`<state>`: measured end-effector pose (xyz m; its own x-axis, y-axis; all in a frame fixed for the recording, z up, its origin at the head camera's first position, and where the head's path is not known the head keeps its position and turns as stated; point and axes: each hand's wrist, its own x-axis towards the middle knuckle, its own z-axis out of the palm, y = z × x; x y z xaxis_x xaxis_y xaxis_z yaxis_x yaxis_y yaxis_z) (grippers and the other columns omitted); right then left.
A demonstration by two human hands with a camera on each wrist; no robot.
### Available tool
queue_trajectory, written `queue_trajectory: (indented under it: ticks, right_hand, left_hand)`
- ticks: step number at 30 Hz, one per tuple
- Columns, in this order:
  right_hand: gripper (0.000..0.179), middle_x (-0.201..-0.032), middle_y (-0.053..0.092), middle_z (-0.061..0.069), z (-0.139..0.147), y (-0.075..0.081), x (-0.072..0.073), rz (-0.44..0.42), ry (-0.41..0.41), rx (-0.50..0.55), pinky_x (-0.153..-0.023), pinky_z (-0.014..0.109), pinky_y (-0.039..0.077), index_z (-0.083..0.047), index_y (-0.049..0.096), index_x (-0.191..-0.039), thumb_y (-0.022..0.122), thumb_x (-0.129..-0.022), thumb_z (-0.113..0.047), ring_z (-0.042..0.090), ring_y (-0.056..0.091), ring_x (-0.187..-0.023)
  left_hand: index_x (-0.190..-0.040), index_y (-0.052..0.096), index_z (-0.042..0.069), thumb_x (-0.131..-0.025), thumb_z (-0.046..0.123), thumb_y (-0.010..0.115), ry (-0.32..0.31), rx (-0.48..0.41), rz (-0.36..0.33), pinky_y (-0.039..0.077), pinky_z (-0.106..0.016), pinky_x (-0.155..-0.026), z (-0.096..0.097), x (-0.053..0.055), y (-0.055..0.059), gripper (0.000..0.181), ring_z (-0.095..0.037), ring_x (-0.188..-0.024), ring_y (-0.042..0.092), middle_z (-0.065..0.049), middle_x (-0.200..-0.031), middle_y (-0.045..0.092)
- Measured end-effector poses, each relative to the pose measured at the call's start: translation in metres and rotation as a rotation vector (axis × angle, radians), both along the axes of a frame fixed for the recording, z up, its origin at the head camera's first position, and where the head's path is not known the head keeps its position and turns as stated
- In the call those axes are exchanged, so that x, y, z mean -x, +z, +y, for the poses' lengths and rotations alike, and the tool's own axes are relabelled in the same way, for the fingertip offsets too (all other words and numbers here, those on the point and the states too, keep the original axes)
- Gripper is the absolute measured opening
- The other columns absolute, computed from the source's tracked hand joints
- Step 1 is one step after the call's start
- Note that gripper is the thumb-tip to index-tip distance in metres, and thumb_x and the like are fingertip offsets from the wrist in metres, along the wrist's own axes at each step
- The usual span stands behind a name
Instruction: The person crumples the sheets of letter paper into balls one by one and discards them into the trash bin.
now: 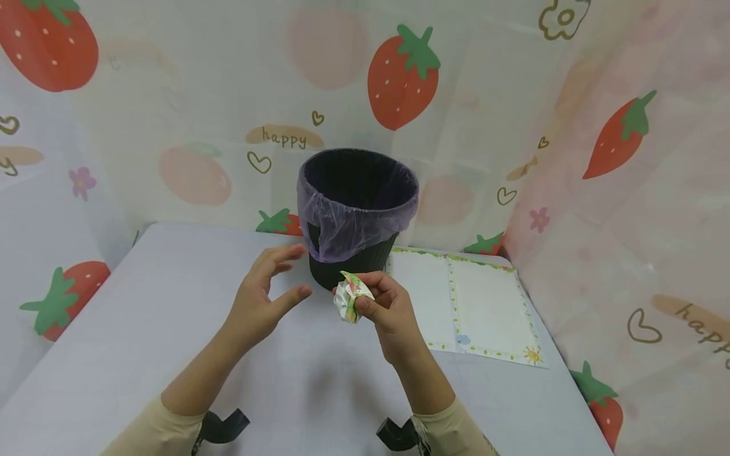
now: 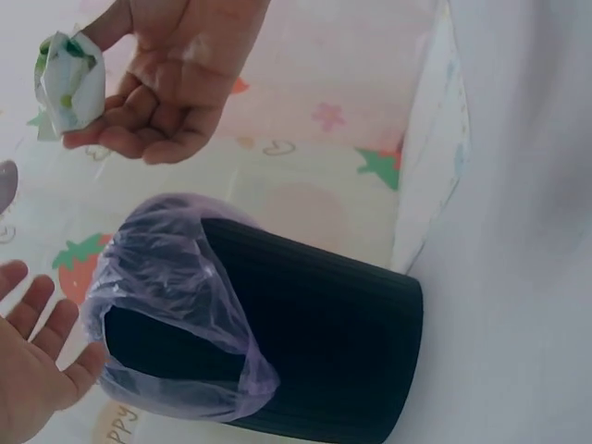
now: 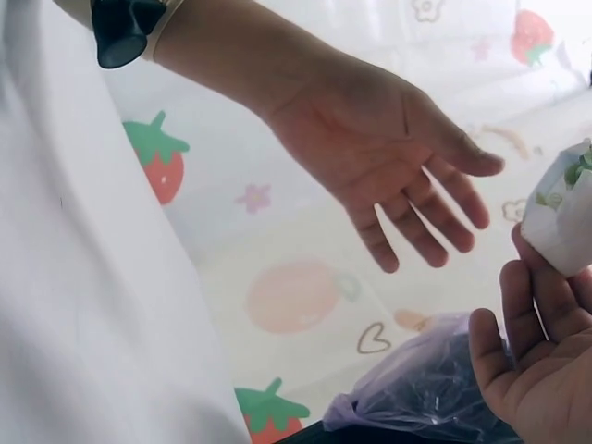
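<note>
Between thumb and fingers, my right hand pinches a crumpled ball of paper, white with green and coloured print. In the left wrist view the same paper ball sits at the fingertips of the right hand. My left hand is held apart from it, fingers loosely spread and touching nothing; the right wrist view shows its palm bare. Just beyond both hands stands a black trash can, upright, with a purple plastic liner folded over its rim.
Right of the can, flat on the white table, lie white paper sheets with a printed leafy border, partly behind the can and right hand. A strawberry-patterned curtain encloses the table at the back and sides.
</note>
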<state>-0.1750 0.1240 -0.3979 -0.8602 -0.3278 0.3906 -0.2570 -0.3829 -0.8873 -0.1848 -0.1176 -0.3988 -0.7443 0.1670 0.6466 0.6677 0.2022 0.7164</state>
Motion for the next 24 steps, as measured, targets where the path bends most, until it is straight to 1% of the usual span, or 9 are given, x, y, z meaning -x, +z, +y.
queue_trajectory:
  ticks: [3,5,10,13,16,20,24]
  right_hand:
    - [0.039,-0.108,0.076,0.000,0.001,0.000,-0.002,-0.011,-0.024,-0.014,-0.077,0.020,0.057,-0.013,0.066,-0.115,0.084,-0.087,-0.033,0.011,0.072,-0.093]
    - [0.040,-0.108,0.075,0.000,0.001,0.000,-0.002,-0.018,-0.036,-0.022,-0.076,0.019,0.057,-0.014,0.066,-0.115,0.085,-0.085,-0.033,0.010,0.071,-0.092]
    - [0.042,-0.109,0.076,0.001,0.001,0.000,-0.002,-0.021,-0.046,-0.020,-0.077,0.020,0.057,-0.013,0.066,-0.115,0.085,-0.084,-0.034,0.012,0.073,-0.095]
    - [0.042,-0.110,0.076,0.002,0.002,0.000,-0.001,-0.013,-0.043,-0.015,-0.077,0.021,0.058,-0.013,0.066,-0.116,0.085,-0.085,-0.032,0.013,0.074,-0.097]
    - [0.041,-0.110,0.077,0.002,0.002,-0.001,-0.001,-0.005,-0.047,-0.020,-0.077,0.021,0.058,-0.013,0.066,-0.117,0.085,-0.086,-0.030,0.013,0.073,-0.096]
    - [0.042,-0.110,0.076,0.002,0.002,0.000,0.000,-0.005,-0.062,-0.036,-0.078,0.021,0.058,-0.012,0.066,-0.118,0.085,-0.085,-0.030,0.012,0.072,-0.096]
    - [0.044,-0.111,0.075,0.002,0.001,0.001,0.001,-0.012,-0.078,-0.048,-0.078,0.021,0.059,-0.011,0.065,-0.118,0.086,-0.084,-0.030,0.012,0.071,-0.096]
  left_hand:
    - [-0.144,0.055,0.012,-0.086,0.001,0.080,0.028,0.001,-0.023,0.046,-0.035,-0.111,-0.002,0.007,0.003,0.064,-0.019,-0.132,0.051,-0.002,-0.141,0.057]
    - [-0.144,0.055,0.013,-0.088,0.004,0.080,0.048,0.004,-0.052,0.046,-0.039,-0.111,-0.004,0.012,0.006,0.062,-0.018,-0.133,0.051,-0.001,-0.141,0.057]
    - [-0.145,0.053,0.009,-0.091,0.012,0.079,0.095,0.019,-0.096,0.046,-0.049,-0.110,-0.008,0.028,0.017,0.060,-0.021,-0.134,0.050,-0.005,-0.144,0.054]
    - [-0.146,0.052,0.007,-0.092,0.016,0.079,0.116,0.040,-0.104,0.045,-0.051,-0.110,-0.010,0.038,0.026,0.061,-0.025,-0.132,0.051,-0.009,-0.143,0.053]
    - [-0.148,0.051,0.010,-0.092,0.022,0.079,0.130,0.059,-0.132,0.047,-0.051,-0.108,-0.014,0.049,0.035,0.063,-0.027,-0.125,0.055,-0.009,-0.142,0.053]
    - [-0.149,0.050,0.012,-0.093,0.029,0.078,0.148,0.093,-0.146,0.045,-0.051,-0.108,-0.019,0.065,0.048,0.066,-0.027,-0.130,0.052,-0.008,-0.147,0.049]
    - [-0.152,0.047,0.011,-0.093,0.036,0.077,0.154,0.137,-0.149,0.040,-0.051,-0.113,-0.022,0.082,0.061,0.071,-0.028,-0.141,0.042,-0.010,-0.153,0.044]
